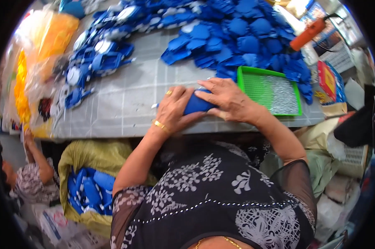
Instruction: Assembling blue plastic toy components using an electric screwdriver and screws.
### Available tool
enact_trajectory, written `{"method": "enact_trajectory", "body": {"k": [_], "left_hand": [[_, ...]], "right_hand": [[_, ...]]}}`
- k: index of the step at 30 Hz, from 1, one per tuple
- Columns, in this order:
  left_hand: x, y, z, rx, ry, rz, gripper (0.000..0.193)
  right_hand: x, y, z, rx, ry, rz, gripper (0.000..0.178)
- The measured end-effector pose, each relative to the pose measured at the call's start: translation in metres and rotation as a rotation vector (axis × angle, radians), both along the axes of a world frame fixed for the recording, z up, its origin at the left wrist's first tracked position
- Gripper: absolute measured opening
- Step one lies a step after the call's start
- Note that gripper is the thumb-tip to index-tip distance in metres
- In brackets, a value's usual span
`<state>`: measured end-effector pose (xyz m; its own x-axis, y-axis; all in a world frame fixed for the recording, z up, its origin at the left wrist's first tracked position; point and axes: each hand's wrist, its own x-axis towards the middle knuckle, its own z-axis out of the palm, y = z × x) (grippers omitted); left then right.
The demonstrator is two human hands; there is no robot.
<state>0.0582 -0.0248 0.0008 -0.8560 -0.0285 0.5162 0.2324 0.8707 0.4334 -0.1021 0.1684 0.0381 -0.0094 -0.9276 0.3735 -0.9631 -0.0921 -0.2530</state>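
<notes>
A blue plastic part [194, 103] with a rounded shell lies between my two hands, low over the near half of the table. My left hand [173, 107] grips its left side, fingers curled over the top and thumb along the near edge. On the other side my right hand [227, 98] presses its fingers onto the part's upper right. A small white tip sticks out left of my left hand. Just right of my right hand stands a green tray [239, 79] with many small silver metal pieces [283, 94], probably screws or pins, heaped in its right half.
Blue shells [247, 27] are piled at the back right, and blue-and-white assemblies [98, 56] run along the back left. An orange electric screwdriver [307, 35] hangs at the right. A yellow sack [83, 151] of blue parts stands below the table edge. Another person [36, 176] sits at the left.
</notes>
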Motion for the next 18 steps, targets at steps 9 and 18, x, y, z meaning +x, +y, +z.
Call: {"method": "enact_trajectory", "body": {"k": [9, 18], "left_hand": [[0.000, 0.006, 0.006, -0.047, 0.019, -0.033, 0.067], [0.000, 0.008, 0.003, -0.059, 0.011, -0.013, 0.067]], "right_hand": [[-0.111, 0.107, 0.058, -1.096, -0.316, -0.976, 0.051], [-0.161, 0.097, 0.078, -0.805, -0.818, -0.619, 0.048]]}}
